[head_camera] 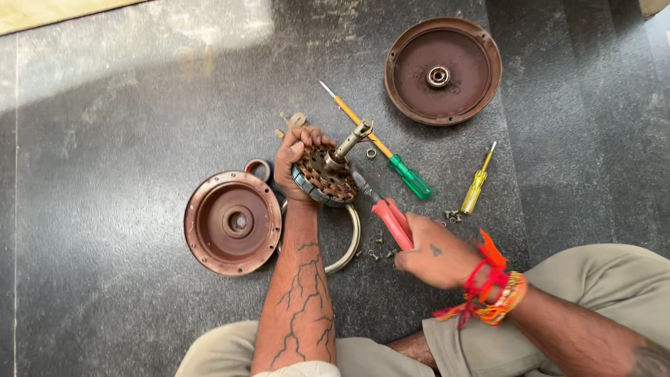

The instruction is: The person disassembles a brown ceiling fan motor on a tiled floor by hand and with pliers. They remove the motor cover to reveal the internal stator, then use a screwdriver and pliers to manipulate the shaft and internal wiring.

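Our left hand wraps its fingers around the wound motor core, tilted just above the dark floor; our right hand is clenched on red-handled pliers, tips at the core. It looks heavy, stiff; best gripped by the rim, sparing the copper windings.

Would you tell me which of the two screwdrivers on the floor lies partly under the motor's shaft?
The green-handled screwdriver; its orange shank passes beneath the shaft, while the small yellow screwdriver lies apart.

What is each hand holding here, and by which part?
The left hand grips the motor core by its rim. The right hand holds red-handled pliers by the handles.
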